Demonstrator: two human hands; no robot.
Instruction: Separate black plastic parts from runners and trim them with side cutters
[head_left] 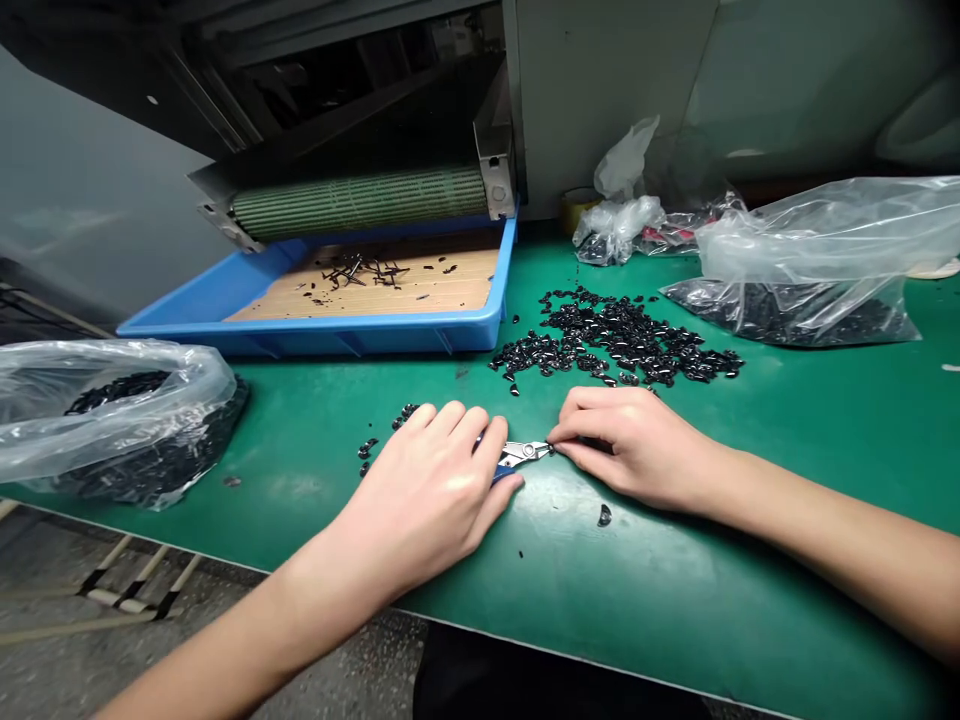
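Observation:
My left hand (431, 480) rests on the green table (787, 450), closed round small cutters with blue handles (519, 456); only the metal jaws stick out to the right. My right hand (626, 440) lies just right of the jaws, fingers pinched together at the jaw tips on a tiny black part that I can barely see. A pile of small glossy black parts (622, 340) lies just beyond my hands. A few loose black parts (382, 435) sit beside my left fingers, and one black piece (604, 516) lies near my right wrist.
A blue tray (315, 335) with a brown liner and black scraps sits under a green ribbed roller (360, 200) at the back. Clear plastic bags of black parts lie at the left edge (112, 420) and at the right (810, 270). Crumpled bags (622, 215) stand behind the pile.

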